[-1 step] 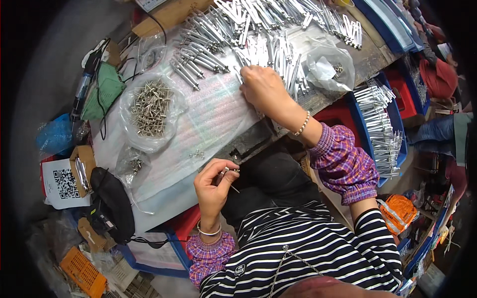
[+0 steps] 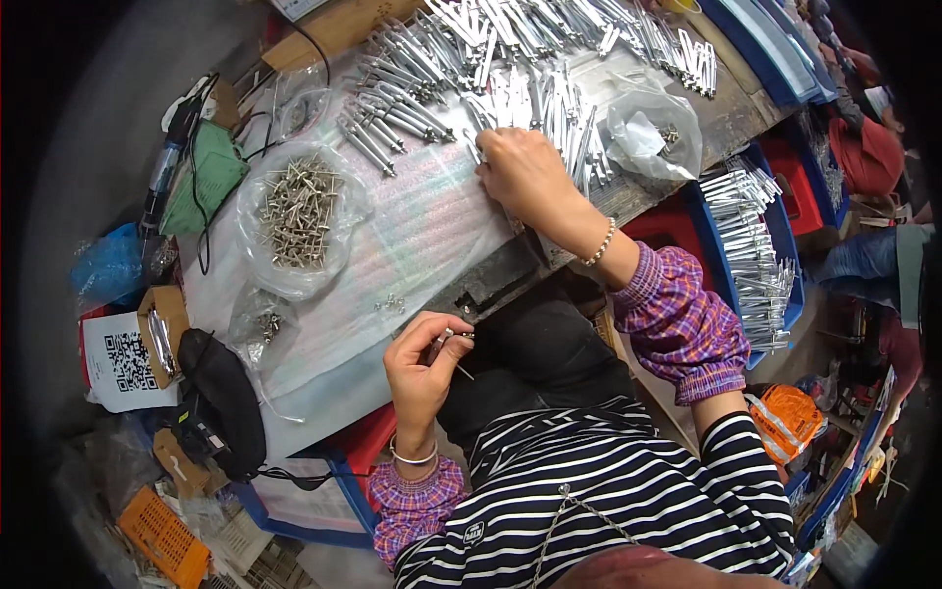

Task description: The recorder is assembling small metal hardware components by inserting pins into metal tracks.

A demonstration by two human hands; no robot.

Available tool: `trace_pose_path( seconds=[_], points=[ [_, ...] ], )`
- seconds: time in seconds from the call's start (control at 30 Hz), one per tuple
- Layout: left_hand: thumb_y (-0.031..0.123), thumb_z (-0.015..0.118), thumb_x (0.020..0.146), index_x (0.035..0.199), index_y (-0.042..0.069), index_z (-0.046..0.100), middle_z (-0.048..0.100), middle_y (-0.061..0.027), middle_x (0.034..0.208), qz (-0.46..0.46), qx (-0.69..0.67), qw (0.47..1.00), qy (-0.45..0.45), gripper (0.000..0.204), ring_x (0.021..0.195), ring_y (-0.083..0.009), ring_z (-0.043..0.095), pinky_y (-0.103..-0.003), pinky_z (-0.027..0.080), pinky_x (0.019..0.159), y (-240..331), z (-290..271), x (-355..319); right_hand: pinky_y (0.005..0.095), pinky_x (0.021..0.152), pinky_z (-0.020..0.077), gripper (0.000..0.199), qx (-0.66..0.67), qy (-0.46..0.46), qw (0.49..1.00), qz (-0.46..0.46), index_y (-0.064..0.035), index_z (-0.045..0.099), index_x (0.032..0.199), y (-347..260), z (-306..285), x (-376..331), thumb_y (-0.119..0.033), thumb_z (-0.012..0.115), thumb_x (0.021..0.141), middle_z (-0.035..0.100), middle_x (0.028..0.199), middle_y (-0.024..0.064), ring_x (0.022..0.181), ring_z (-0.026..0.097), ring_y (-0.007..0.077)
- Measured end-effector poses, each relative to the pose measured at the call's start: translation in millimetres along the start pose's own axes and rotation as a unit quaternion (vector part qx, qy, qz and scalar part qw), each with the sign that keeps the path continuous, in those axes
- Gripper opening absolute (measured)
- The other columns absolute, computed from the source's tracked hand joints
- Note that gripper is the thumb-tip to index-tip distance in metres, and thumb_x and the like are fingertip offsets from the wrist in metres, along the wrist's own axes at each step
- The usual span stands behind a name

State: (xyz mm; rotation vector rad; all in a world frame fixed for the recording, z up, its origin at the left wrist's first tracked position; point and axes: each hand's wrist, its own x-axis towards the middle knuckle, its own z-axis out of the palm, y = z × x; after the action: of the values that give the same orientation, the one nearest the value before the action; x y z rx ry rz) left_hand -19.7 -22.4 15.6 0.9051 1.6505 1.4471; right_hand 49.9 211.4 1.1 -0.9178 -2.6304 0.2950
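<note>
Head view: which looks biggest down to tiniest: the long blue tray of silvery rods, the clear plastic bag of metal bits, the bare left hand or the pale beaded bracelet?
1. Blue tray
2. Clear plastic bag
3. Left hand
4. Beaded bracelet

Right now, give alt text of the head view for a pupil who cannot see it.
A person's left hand pinches a small metal part above their lap; their right hand is at silvery rods heaped on a workbench. To their left lies a bag of metal pins.

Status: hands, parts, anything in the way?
Left hand pinching small metal part. Right hand at near edge of silver metal pieces, grip unclear. Bagged fasteners off left, clear of both hands.
</note>
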Motion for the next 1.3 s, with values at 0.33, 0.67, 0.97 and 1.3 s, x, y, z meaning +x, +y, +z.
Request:
trace_pose_path(
  seconds=[0.33, 0.67, 0.97, 1.3],
  points=[
    [-0.002, 0.066, 0.077, 0.081, -0.001, 0.064, 0.055, 0.004, 0.076, -0.032, -0.053, 0.998, 0.028, 0.005, 0.061, -0.0005, 0.039, -0.016, 0.028, 0.054, -9.4, 0.7, 3.4, 0.0222, 0.065, 0.0497, 0.029, 0.381, 0.025, 0.92, 0.093, 0.003, 0.065, 0.102, 21.3, -29.0, -14.6, -0.015, 0.065, 0.079, 0.069, 0.087, 0.0107, 0.073, 0.063, 0.0126],
    [0.005, 0.067, 0.082, 0.086, 0.0, 0.063, 0.053, 0.005, 0.073, -0.071, -0.06, 0.995, 0.021, 0.007, 0.063, -0.0015, 0.044, -0.015, 0.032, 0.057, -5.3, 22.8, 12.5, 0.0297, 0.072, 0.055, 0.027, 0.801, -0.168, 0.462, 0.341, -0.0006, 0.055, 0.102, 8.1, -55.9, -123.8, -0.022, 0.06, 0.087, 0.058, 0.089, 0.0042, 0.078, 0.062, 0.0139],
    [-0.003, 0.066, 0.079, 0.085, -0.001, 0.063, 0.052, 0.0047, 0.078, -0.028, -0.017, 0.999, -0.011, 0.007, 0.065, -0.0015, 0.04, -0.016, 0.029, 0.057, -4.4, 51.4, 6.3, 0.0294, 0.073, 0.0569, 0.035, 0.837, -0.22, 0.31, 0.394, 0.0012, 0.05, 0.118, -9.0, -31.6, -173.3, -0.014, 0.059, 0.088, 0.057, 0.093, 0.0049, 0.079, 0.062, 0.0125],
    [-0.004, 0.067, 0.076, 0.084, -0.002, 0.064, 0.056, 0.0017, 0.078, 0.006, 0.053, 0.999, 0.014, 0.009, 0.057, -0.0009, 0.038, -0.016, 0.028, 0.049, -8.8, 60.2, 0.3, 0.0292, 0.072, 0.0573, 0.028, 0.83, -0.212, 0.325, 0.401, 0.0017, 0.054, 0.111, -14.1, -22.7, -182.9, -0.011, 0.058, 0.087, 0.06, 0.092, 0.0065, 0.077, 0.063, 0.0125]
  ],
)
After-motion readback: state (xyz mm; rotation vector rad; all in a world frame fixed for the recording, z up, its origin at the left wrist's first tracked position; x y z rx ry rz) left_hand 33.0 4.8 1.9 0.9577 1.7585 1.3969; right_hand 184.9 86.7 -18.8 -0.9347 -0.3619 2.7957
